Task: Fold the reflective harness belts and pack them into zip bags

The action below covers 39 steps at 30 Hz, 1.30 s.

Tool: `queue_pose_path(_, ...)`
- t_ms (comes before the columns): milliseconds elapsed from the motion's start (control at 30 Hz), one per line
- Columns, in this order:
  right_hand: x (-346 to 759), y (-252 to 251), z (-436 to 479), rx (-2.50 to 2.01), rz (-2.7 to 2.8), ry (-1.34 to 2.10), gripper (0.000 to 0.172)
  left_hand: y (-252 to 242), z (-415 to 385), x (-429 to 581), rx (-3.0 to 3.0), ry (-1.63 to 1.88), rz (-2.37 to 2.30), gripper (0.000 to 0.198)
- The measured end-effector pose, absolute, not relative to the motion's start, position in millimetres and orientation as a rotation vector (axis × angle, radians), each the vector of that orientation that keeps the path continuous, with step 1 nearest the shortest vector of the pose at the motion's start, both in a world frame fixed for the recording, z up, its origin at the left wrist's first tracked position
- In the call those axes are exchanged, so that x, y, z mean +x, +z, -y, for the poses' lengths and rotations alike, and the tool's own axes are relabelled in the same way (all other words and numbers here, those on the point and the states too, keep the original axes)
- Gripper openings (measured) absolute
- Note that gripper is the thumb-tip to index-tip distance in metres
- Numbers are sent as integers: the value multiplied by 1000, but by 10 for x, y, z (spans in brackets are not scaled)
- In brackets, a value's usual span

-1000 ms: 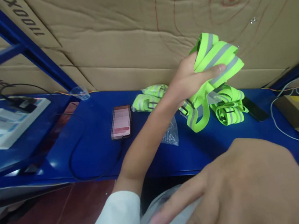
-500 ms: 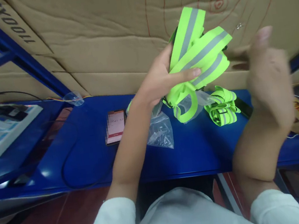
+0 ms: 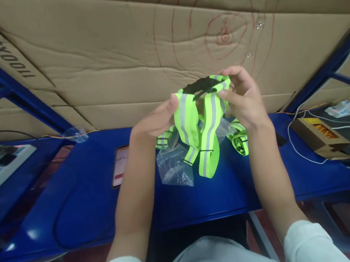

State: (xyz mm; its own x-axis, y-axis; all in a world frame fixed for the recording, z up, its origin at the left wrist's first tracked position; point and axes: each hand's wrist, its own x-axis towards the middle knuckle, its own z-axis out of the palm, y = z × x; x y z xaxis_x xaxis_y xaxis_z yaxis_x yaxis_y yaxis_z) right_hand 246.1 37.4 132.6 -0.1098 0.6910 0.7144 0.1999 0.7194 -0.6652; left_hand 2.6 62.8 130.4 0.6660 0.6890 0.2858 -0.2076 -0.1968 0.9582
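Between my hands hangs a neon-yellow reflective strap harness [image 3: 210,119] with grey stripes, black buckles and a black elastic part at its top. My left hand [image 3: 156,118] pinches its left side. On the right, my right hand [image 3: 243,95] grips a folded piece of the strap between thumb and fingers. The loose loops dangle over the blue table [image 3: 226,195]. Behind my right wrist lies a rolled reflective strap bundle [image 3: 239,141], partly hidden. More neon strap [image 3: 162,141] shows just below my left hand, beside a clear plastic bag [image 3: 175,170].
A phone [image 3: 119,165] lies left of my left forearm. Farther left are a white box-like item [image 3: 13,164] and a clear plastic cup [image 3: 78,135]. An open cardboard box [image 3: 324,136] and white cables [image 3: 301,152] are at the right. A cardboard panel [image 3: 113,66] stands behind the table.
My right hand, raised and off the straps before, has come in and taken hold of the harness. My left hand has lowered it, and its loops now hang down.
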Motion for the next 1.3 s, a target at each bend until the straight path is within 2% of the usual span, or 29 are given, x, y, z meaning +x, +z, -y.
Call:
queue_pose_path(67, 2491, 1379, -311, -676, 1761, 492, 37, 1329, -622, 70, 1433, 846, -374, 79)
queue_pose_path(200, 2483, 1415, -274, -687, 1868, 490, 13, 1347, -593, 189, 1473, 987, -436, 47)
queue_pose_path(300, 2431, 1357, -352, -710, 1803, 339, 2, 1308, -580, 247, 1603, 950, -441, 48)
queue_pose_path(400, 2369, 1280, -460, -717, 1659, 172, 10, 1261, -585, 282, 1580, 856, -509, 66)
queue_pose_path(467, 2356, 1254, -506, -716, 1560, 88, 14, 1246, -602, 293, 1612, 792, -569, 68)
queue_pose_path(567, 2445, 1295, -471, -744, 1516, 17, 12, 1268, -633, 275, 1766, 783, -595, 44)
queue_pose_path(667, 2675, 1428, -293, -798, 1787, 198, 7, 1332, -631, 218, 1898, 875, -618, 29)
queue_pose_path(700, 2759, 1481, -214, -807, 1910, 306, 18, 1356, -619, 199, 1952, 898, -632, 27)
queue_pose_path(767, 2887, 1577, -58, -808, 2023, 422, 51, 1397, -583, 175, 2069, 909, -651, 24)
queue_pose_path(800, 2918, 1613, 8, -810, 2023, 425, 62, 1411, -562, 171, 2115, 909, -658, 23)
queue_pose_path(833, 2923, 1639, 61, -819, 2009, 405, 65, 1421, -541, 172, 2149, 915, -659, 22)
queue_pose_path(933, 2824, 1653, 132, -881, 2038, 425, 62, 1432, -495, 182, 2153, 985, -643, 25)
queue_pose_path(1133, 2676, 1589, 29, -836, 1985, 673, 80, 1473, -449, 121, 2059, 1021, -524, 28)
queue_pose_path(1200, 2693, 1572, -17, -824, 2022, 645, 74, 1491, -415, 119, 1981, 1027, -481, 30)
queue_pose_path(1300, 2701, 1529, -86, -794, 2059, 580, 58, 1498, -340, 169, 1786, 1029, -402, 41)
